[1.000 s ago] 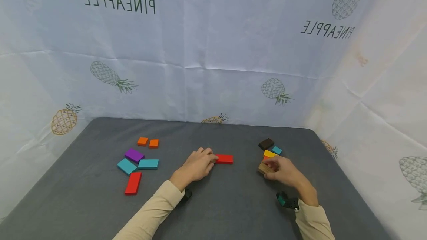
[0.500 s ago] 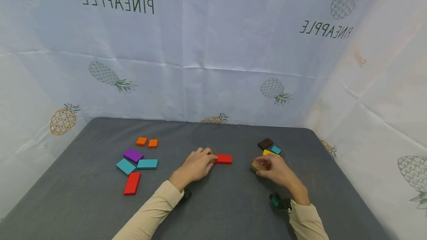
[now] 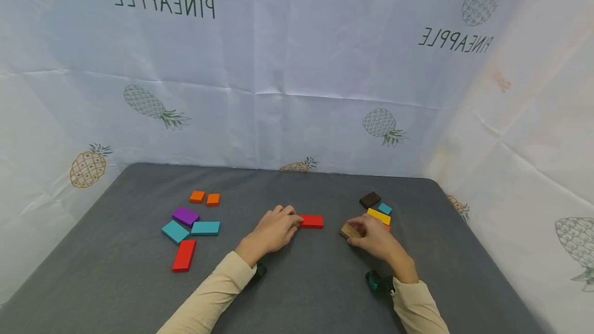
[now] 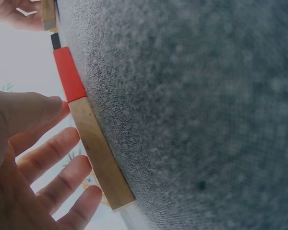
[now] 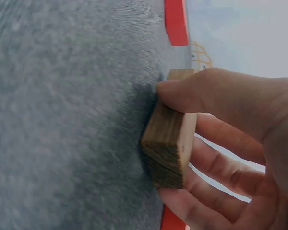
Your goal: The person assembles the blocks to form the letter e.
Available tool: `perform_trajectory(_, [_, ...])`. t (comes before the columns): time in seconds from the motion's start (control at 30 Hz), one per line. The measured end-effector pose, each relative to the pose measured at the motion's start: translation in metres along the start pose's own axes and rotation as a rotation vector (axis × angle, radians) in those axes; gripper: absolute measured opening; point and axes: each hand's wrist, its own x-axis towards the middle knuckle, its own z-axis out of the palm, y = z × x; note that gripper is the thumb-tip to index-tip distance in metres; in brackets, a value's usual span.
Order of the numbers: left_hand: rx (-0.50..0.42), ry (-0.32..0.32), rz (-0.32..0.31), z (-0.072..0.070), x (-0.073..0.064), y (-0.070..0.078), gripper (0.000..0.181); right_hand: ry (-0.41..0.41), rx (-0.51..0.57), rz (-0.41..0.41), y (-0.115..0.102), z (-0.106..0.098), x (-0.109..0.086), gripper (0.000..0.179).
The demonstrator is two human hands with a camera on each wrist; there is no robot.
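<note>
My left hand (image 3: pixel 273 228) rests mid-table with relaxed fingers at the upper edge of a long wooden block (image 4: pixel 101 153), mostly hidden under it in the head view. A red block (image 3: pixel 312 221) lies end to end with that block, and the left thumb tip is right by their joint. To the right, my right hand (image 3: pixel 376 241) pinches a brown wooden block (image 3: pixel 349 231) between thumb and fingers, close over the grey cloth; the right wrist view shows its grained end (image 5: pixel 165 167).
Right of centre lie a yellow block (image 3: pixel 379 216), a small teal block (image 3: pixel 385 209) and a dark brown block (image 3: pixel 369 200), with red below the yellow. At left are a purple block (image 3: pixel 186 216), two teal blocks (image 3: pixel 205 228), a red block (image 3: pixel 184 255) and two orange blocks (image 3: pixel 197 197).
My right hand has moved left with the brown wooden block, away from the yellow and red blocks, which show more now. The left hand stays in place.
</note>
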Motion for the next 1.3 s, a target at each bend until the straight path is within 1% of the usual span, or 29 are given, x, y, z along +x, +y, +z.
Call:
perform_trajectory(0.23, [0.004,0.002,0.003,0.001,0.001,-0.001,0.025,0.023,-0.056,0.029,-0.004,0.004,0.013,0.038])
perform_trajectory(0.33, [0.005,0.003,0.001,0.001,0.001,-0.001,0.025,0.026,-0.064,0.049,-0.007,0.005,0.017,0.037])
perform_trajectory(0.5, [0.003,-0.001,0.002,0.0,0.0,0.0,0.025,0.034,-0.066,0.058,-0.008,0.006,0.024,0.037])
perform_trajectory(0.6, [0.002,-0.003,0.002,-0.001,0.0,0.0,0.026,0.044,-0.067,0.051,-0.007,0.007,0.028,0.036])
perform_trajectory(0.8, [-0.001,-0.004,-0.001,-0.001,0.001,0.0,0.026,0.066,-0.091,0.008,-0.008,0.008,0.037,0.035])
perform_trajectory(0.9, [0.003,-0.001,0.0,-0.001,0.001,0.0,0.026,0.074,-0.081,-0.006,-0.009,0.01,0.04,0.036])
perform_trajectory(1.0, [0.012,0.002,0.002,-0.001,0.0,0.0,0.026,0.063,-0.054,0.005,-0.01,0.012,0.042,0.039])
perform_trajectory(1.13, [0.025,0.006,0.004,-0.001,0.0,0.001,0.026,0.019,-0.002,0.02,-0.012,0.012,0.041,0.044])
perform_trajectory(1.3, [0.03,0.007,0.002,-0.001,0.0,0.002,0.026,-0.057,0.003,-0.013,-0.012,0.008,0.041,0.047])
